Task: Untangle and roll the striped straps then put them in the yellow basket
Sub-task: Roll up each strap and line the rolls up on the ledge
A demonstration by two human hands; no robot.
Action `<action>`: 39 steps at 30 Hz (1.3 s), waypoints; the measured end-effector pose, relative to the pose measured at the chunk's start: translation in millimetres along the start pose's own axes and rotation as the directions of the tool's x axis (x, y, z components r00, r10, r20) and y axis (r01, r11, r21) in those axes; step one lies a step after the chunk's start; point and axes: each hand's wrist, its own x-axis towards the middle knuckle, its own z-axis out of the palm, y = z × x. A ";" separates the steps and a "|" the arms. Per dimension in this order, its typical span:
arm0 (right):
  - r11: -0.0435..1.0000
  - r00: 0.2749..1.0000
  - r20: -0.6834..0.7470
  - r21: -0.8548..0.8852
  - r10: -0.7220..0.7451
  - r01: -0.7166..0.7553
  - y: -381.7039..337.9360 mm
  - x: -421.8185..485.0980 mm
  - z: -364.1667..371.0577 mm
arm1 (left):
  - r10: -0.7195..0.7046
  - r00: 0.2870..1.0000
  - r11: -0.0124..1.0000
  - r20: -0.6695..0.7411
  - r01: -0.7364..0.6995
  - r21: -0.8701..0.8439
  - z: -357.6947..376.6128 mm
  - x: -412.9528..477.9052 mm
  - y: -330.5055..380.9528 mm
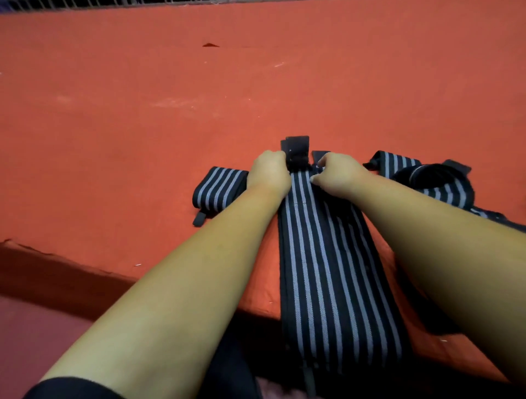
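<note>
- Nearest of all, a dark sleeve [74, 388] at the bottom left, and two bare forearms reaching forward from it and from the right edge
- Between the forearms run the flat striped straps [327, 270], navy with pale stripes, two lengths overlapping side by side; their near part hangs over the front edge of the desk [128, 233], the rest lies stretched away across its red cloth
- Up at the far end of those lengths, the left hand [269, 174] is knuckles-up, fingers curled under, its grip clamped on the left-hand length
- Right beside it the right hand [340, 176], thumb and curled fingers pinching the right-hand length, grip closed on the fabric
- Just left of the left hand sits a rolled strap [217, 189], lying on its side on the cloth with a small dark tab [199, 218] poking out towards the desk edge
- Off behind the right forearm, a loose heap of tangled straps [444, 185], loops crossing one another
- Just past the knuckles, black fastening tabs [297, 149] stick out from the gripped ends, flat on the cloth
- Beyond that, open red cloth all the way back to a pale grid [113, 3] along the top edge, too blurred to name
</note>
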 end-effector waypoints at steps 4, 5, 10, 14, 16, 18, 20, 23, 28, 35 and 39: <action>0.997 0.998 0.066 0.077 -0.007 0.002 -1.3 18.7 2.2 | -0.032 0.999 0.998 -0.017 0.032 0.057 9.4 9.3 2.4; 0.993 0.998 0.070 0.119 -0.001 -0.008 0.6 21.6 3.7 | -0.045 0.999 0.997 -0.027 0.046 0.062 11.0 8.7 4.2; 0.979 0.998 0.059 0.199 0.027 -0.038 6.2 36.5 9.7 | -0.061 0.991 0.993 -0.118 0.073 0.095 21.0 -3.9 7.5; 0.981 0.997 0.070 0.186 0.041 -0.054 7.7 44.1 9.3 | -0.106 0.987 0.990 -0.119 0.116 0.076 23.9 -4.4 12.0; 0.982 0.995 0.085 0.177 0.052 -0.067 7.3 48.8 9.8 | -0.108 0.988 0.989 -0.107 0.118 0.090 22.5 -2.8 11.6; 0.982 0.994 0.091 0.174 0.056 -0.071 7.1 50.6 9.7 | -0.112 0.989 0.988 -0.095 0.121 0.095 21.0 -1.5 10.4; 0.981 0.995 0.086 0.185 0.050 -0.065 9.8 50.5 9.3 | -0.123 0.989 0.987 -0.084 0.131 0.095 21.3 0.2 11.2; 0.978 0.996 0.066 0.199 0.053 -0.065 15.9 50.1 10.5 | -0.137 0.989 0.984 -0.061 0.143 0.102 20.2 3.4 14.5; 0.994 0.997 -0.022 0.088 0.068 -0.066 17.0 48.7 19.4 | -0.151 0.989 0.980 0.007 0.149 0.131 13.6 13.2 14.9; 0.997 0.997 -0.053 -0.031 0.062 -0.064 11.7 48.8 22.5 | -0.188 0.981 0.949 0.051 0.195 -0.249 7.4 29.4 11.5; 0.987 0.998 -0.051 0.162 0.030 -0.022 15.2 44.5 19.9 | -0.203 0.979 0.847 -0.034 0.159 -0.507 3.3 23.2 13.9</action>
